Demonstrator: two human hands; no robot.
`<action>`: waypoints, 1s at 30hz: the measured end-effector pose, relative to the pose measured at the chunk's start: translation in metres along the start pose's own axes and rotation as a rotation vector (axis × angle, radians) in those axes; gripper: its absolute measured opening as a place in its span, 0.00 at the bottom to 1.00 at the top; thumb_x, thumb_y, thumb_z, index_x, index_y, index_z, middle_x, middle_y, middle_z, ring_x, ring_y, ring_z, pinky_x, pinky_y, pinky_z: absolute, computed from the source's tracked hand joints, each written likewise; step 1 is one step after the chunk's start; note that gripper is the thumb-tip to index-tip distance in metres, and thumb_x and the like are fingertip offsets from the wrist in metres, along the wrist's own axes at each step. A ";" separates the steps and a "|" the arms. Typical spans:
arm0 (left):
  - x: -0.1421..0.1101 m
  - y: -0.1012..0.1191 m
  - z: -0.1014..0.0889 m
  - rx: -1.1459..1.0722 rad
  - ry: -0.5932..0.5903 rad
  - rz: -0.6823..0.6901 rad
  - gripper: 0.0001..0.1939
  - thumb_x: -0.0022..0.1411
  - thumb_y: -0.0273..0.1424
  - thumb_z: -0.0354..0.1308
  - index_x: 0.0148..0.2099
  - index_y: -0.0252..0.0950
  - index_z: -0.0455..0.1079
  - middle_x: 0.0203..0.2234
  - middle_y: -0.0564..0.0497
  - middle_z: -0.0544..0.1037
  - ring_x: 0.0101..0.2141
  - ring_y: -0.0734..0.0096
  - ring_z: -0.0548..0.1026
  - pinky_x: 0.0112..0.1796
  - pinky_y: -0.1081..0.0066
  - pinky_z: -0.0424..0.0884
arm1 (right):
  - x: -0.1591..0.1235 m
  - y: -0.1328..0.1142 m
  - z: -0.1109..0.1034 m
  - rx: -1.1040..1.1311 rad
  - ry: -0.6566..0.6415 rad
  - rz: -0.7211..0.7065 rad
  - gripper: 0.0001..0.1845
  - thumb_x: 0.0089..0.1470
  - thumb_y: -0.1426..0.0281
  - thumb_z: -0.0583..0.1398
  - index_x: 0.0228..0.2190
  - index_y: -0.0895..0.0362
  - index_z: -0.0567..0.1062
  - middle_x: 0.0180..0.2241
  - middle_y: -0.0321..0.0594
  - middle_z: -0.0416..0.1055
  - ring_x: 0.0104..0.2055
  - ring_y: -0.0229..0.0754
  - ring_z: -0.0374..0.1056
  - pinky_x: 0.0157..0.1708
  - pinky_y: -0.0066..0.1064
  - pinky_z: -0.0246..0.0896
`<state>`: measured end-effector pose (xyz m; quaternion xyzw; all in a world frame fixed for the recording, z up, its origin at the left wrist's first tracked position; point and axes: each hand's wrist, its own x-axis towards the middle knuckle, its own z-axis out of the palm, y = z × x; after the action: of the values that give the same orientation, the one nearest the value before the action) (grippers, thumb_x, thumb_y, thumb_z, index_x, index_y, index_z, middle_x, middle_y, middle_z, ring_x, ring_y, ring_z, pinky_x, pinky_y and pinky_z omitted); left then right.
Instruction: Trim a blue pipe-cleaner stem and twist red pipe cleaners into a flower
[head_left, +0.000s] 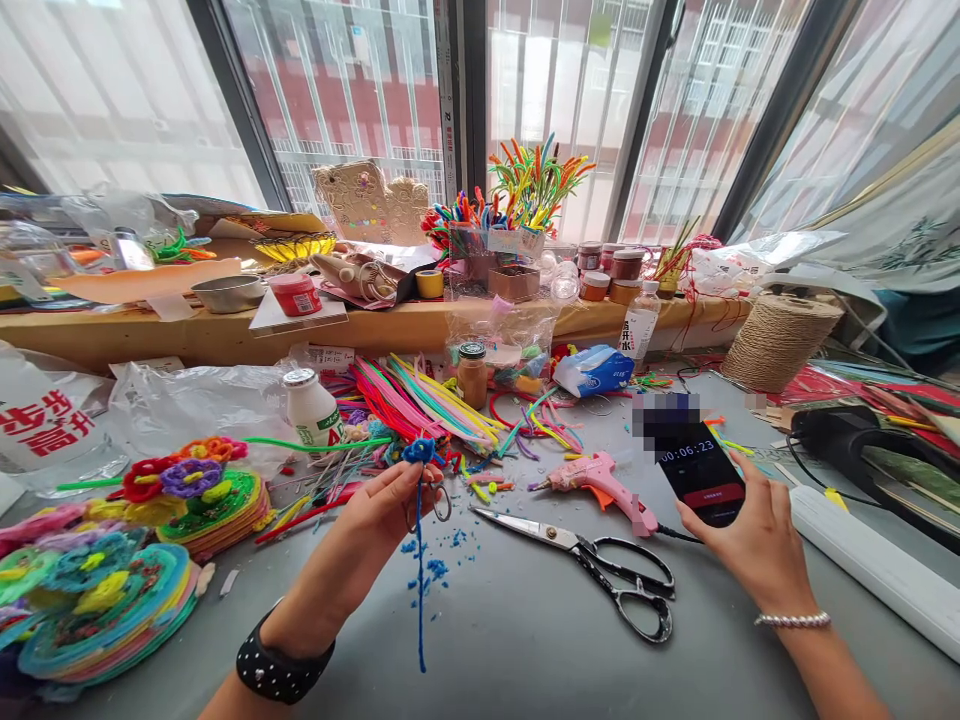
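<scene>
My left hand (390, 505) pinches a blue pipe-cleaner flower (421, 452) between thumb and fingers. From it a straight blue stem (421, 600) hangs down over the table. A metal ring (444, 503) shows beside these fingers; whether the hand holds it I cannot tell. On the right, my right hand (757, 535) grips a smartphone (705, 475) by its edges, its screen tilted toward me with a timer reading 00:06:23. Between the hands lie large black-handled scissors (559, 537), blades slightly apart, and a pink glue gun (592, 478). Blue fuzz clippings (435, 572) are scattered under the flower.
At left are stacked colourful pipe-cleaner pieces (112, 620). Behind my left hand stand a white bottle (311, 408), a brown jar (472, 378) and bundled pipe cleaners (435, 405). A white power strip (877, 565) and a twine spool (780, 340) are at right. A cluttered ledge (390, 328) runs below the windows.
</scene>
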<state>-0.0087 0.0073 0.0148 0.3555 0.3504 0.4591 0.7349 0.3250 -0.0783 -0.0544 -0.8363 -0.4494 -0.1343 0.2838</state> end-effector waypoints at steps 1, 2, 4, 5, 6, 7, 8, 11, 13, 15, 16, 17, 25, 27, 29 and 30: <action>0.000 0.000 0.000 0.000 0.002 0.000 0.04 0.45 0.28 0.60 0.27 0.33 0.70 0.23 0.54 0.73 0.24 0.79 0.69 0.28 0.79 0.66 | 0.000 0.001 0.000 0.000 0.000 0.006 0.43 0.35 0.56 0.58 0.51 0.57 0.49 0.42 0.49 0.56 0.44 0.54 0.58 0.35 0.40 0.59; 0.000 0.000 0.000 0.000 0.002 0.001 0.04 0.45 0.28 0.60 0.26 0.33 0.70 0.23 0.54 0.73 0.24 0.79 0.69 0.28 0.79 0.66 | 0.001 0.002 0.002 -0.003 -0.003 0.018 0.43 0.35 0.55 0.58 0.51 0.57 0.50 0.42 0.49 0.56 0.44 0.54 0.58 0.36 0.40 0.59; 0.000 0.000 0.000 0.006 0.000 0.002 0.04 0.45 0.28 0.60 0.27 0.33 0.70 0.23 0.54 0.73 0.24 0.79 0.69 0.28 0.79 0.66 | 0.004 0.008 0.006 -0.012 -0.025 0.062 0.43 0.35 0.54 0.57 0.51 0.58 0.51 0.42 0.50 0.57 0.44 0.55 0.59 0.37 0.41 0.59; 0.001 0.000 -0.001 0.010 -0.002 0.001 0.04 0.45 0.28 0.60 0.27 0.33 0.70 0.23 0.54 0.73 0.24 0.79 0.69 0.29 0.79 0.66 | 0.006 0.013 0.008 -0.018 -0.052 0.094 0.43 0.34 0.53 0.57 0.51 0.59 0.52 0.42 0.51 0.58 0.44 0.56 0.59 0.37 0.42 0.59; 0.001 -0.001 -0.001 0.011 -0.005 -0.001 0.04 0.45 0.28 0.60 0.27 0.33 0.70 0.23 0.54 0.73 0.24 0.79 0.69 0.29 0.79 0.65 | 0.009 0.018 0.011 -0.022 -0.086 0.127 0.44 0.34 0.52 0.57 0.50 0.61 0.52 0.43 0.53 0.59 0.45 0.56 0.58 0.38 0.42 0.58; 0.001 -0.001 -0.002 0.011 -0.009 -0.004 0.04 0.45 0.28 0.59 0.27 0.33 0.70 0.23 0.54 0.73 0.24 0.79 0.69 0.29 0.79 0.65 | 0.011 0.023 0.013 -0.024 -0.120 0.154 0.46 0.33 0.51 0.57 0.50 0.64 0.52 0.44 0.56 0.59 0.46 0.57 0.57 0.39 0.42 0.58; 0.001 -0.001 -0.002 0.010 -0.013 -0.008 0.04 0.45 0.28 0.59 0.27 0.33 0.70 0.23 0.54 0.73 0.24 0.79 0.69 0.29 0.78 0.65 | 0.014 0.027 0.016 -0.027 -0.154 0.178 0.48 0.32 0.51 0.57 0.50 0.66 0.52 0.46 0.57 0.58 0.47 0.57 0.57 0.41 0.42 0.57; 0.001 -0.002 -0.003 0.000 -0.016 -0.010 0.05 0.45 0.29 0.60 0.27 0.32 0.70 0.23 0.54 0.73 0.24 0.79 0.69 0.29 0.79 0.65 | 0.019 0.037 0.020 -0.053 -0.241 0.248 0.51 0.31 0.49 0.57 0.51 0.69 0.51 0.48 0.60 0.56 0.48 0.58 0.56 0.43 0.42 0.55; 0.000 -0.001 -0.002 0.002 -0.009 -0.004 0.05 0.45 0.29 0.60 0.27 0.32 0.71 0.24 0.53 0.73 0.24 0.79 0.69 0.29 0.78 0.66 | 0.020 0.039 0.021 -0.059 -0.276 0.262 0.54 0.30 0.47 0.56 0.51 0.71 0.49 0.49 0.62 0.55 0.49 0.59 0.55 0.44 0.42 0.55; -0.001 0.000 -0.002 0.003 0.012 0.009 0.05 0.45 0.29 0.60 0.27 0.33 0.71 0.24 0.53 0.74 0.24 0.78 0.69 0.29 0.78 0.66 | 0.018 0.041 0.020 -0.042 -0.287 0.248 0.56 0.31 0.44 0.53 0.52 0.72 0.47 0.47 0.62 0.58 0.49 0.59 0.56 0.44 0.43 0.54; -0.001 0.000 -0.001 -0.002 0.026 0.019 0.05 0.45 0.29 0.60 0.27 0.33 0.71 0.23 0.53 0.74 0.24 0.78 0.69 0.29 0.78 0.66 | 0.016 0.042 0.020 -0.029 -0.273 0.228 0.55 0.33 0.43 0.52 0.52 0.71 0.47 0.46 0.60 0.60 0.48 0.59 0.57 0.44 0.43 0.54; -0.001 0.001 -0.001 -0.012 0.042 0.029 0.05 0.45 0.29 0.60 0.26 0.33 0.71 0.23 0.53 0.74 0.24 0.77 0.70 0.29 0.78 0.66 | 0.014 0.044 0.019 -0.008 -0.248 0.198 0.52 0.36 0.43 0.49 0.52 0.70 0.47 0.44 0.58 0.62 0.47 0.58 0.58 0.44 0.44 0.53; -0.001 0.001 -0.003 -0.040 0.079 0.042 0.05 0.44 0.30 0.60 0.26 0.32 0.71 0.24 0.52 0.74 0.25 0.77 0.70 0.29 0.77 0.68 | 0.005 0.061 0.014 0.235 -0.141 -0.167 0.26 0.53 0.56 0.38 0.43 0.57 0.63 0.46 0.44 0.63 0.50 0.48 0.55 0.48 0.41 0.50; -0.001 0.001 -0.003 -0.038 0.074 0.044 0.06 0.44 0.30 0.60 0.27 0.32 0.71 0.24 0.52 0.74 0.25 0.76 0.71 0.29 0.77 0.68 | 0.005 0.061 0.016 0.209 -0.137 -0.211 0.25 0.53 0.56 0.39 0.41 0.55 0.65 0.44 0.43 0.65 0.50 0.49 0.56 0.47 0.44 0.51; -0.001 0.000 -0.003 -0.034 0.074 0.046 0.06 0.44 0.30 0.60 0.27 0.32 0.71 0.24 0.52 0.74 0.25 0.76 0.71 0.29 0.77 0.68 | 0.004 0.060 0.017 0.179 -0.148 -0.245 0.25 0.53 0.56 0.39 0.40 0.54 0.65 0.42 0.42 0.66 0.50 0.49 0.55 0.47 0.46 0.49; -0.001 0.001 -0.003 -0.032 0.076 0.045 0.06 0.44 0.30 0.60 0.27 0.32 0.71 0.24 0.52 0.74 0.25 0.76 0.71 0.29 0.77 0.68 | 0.004 0.060 0.018 0.170 -0.154 -0.258 0.25 0.53 0.56 0.38 0.40 0.53 0.65 0.42 0.42 0.66 0.51 0.49 0.54 0.48 0.48 0.48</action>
<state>-0.0116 0.0070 0.0141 0.3341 0.3624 0.4943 0.7160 0.3762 -0.0911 -0.0876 -0.7525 -0.5832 -0.0665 0.2986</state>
